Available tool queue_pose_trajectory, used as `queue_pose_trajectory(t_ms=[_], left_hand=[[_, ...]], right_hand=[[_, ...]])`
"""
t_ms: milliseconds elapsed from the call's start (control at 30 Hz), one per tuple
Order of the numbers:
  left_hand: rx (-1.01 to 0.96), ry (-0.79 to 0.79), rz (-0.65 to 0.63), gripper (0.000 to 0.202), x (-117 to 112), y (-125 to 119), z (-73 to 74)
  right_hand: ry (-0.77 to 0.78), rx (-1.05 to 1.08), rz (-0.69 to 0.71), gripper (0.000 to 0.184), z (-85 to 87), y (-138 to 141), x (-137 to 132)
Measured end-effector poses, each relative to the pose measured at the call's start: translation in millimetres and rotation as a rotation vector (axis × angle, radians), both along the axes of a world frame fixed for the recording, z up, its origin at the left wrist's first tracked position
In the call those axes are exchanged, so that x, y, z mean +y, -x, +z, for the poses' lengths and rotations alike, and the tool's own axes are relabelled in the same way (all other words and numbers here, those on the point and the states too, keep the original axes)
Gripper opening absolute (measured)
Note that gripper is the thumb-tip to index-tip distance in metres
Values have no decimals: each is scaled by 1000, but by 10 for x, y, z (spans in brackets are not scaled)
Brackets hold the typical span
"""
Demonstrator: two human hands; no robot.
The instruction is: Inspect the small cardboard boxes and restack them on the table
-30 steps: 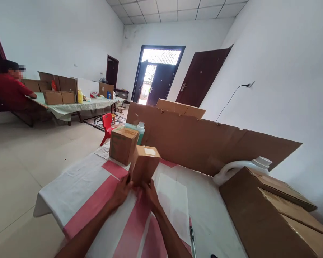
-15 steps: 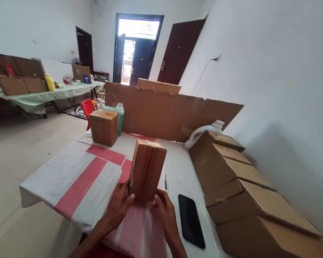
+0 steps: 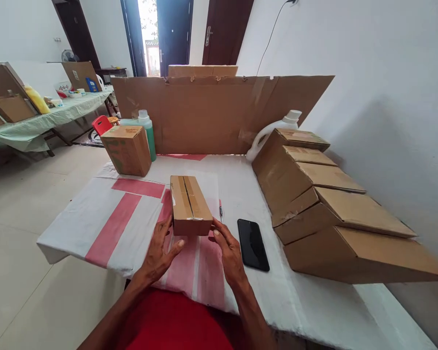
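Observation:
A small taped cardboard box (image 3: 190, 197) is between my hands on the cloth-covered table, its long taped side facing up and its narrow end towards me. My left hand (image 3: 158, 250) has its fingers against the box's near left side, thumb stretched out in front. At the near right corner, the fingertips of my right hand (image 3: 229, 250) touch the box, thumb bent below them. The two hands hold the box from both sides; its underside is hidden. To the right of my right hand lies a black phone (image 3: 253, 244), and a pen (image 3: 221, 212) is beside the box.
Several stacked cardboard boxes (image 3: 314, 214) line the right side. A white jug (image 3: 264, 138) stands behind them. At the back left are a larger box (image 3: 126, 151) and a green bottle (image 3: 151, 138). A tall cardboard panel (image 3: 204, 114) closes off the far edge.
The box has gone from standing upright, tilted, to lying lengthwise away from me, taped side up. My hands stay at its near end. The camera view has tipped downward.

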State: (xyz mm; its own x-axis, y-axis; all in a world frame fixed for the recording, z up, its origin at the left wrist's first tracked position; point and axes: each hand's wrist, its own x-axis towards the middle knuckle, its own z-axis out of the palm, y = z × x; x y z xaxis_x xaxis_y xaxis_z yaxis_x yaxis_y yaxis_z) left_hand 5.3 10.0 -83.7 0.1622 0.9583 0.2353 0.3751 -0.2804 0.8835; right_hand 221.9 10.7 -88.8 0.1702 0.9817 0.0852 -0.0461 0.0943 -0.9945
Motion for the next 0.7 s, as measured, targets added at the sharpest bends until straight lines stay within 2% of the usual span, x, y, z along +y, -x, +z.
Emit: queue_pose_trajectory(t_ms=[133, 267, 500, 600, 700], left_hand=[[8, -118, -36, 68, -49, -46, 280], [15, -224, -41, 67, -54, -92, 433], [38, -317, 3, 76, -24, -155, 582], [64, -349, 46, 75, 132, -182, 600], [61, -323, 39, 81, 389, -196, 532]], right_hand=[[-110, -77, -14, 44, 331, -79, -96], [-196, -117, -45, 44, 550, -102, -141], [-273, -66, -42, 49, 701, -96, -37], [-264, -49, -34, 50, 741, -127, 179], [-228, -17, 17, 49, 663, -131, 462]])
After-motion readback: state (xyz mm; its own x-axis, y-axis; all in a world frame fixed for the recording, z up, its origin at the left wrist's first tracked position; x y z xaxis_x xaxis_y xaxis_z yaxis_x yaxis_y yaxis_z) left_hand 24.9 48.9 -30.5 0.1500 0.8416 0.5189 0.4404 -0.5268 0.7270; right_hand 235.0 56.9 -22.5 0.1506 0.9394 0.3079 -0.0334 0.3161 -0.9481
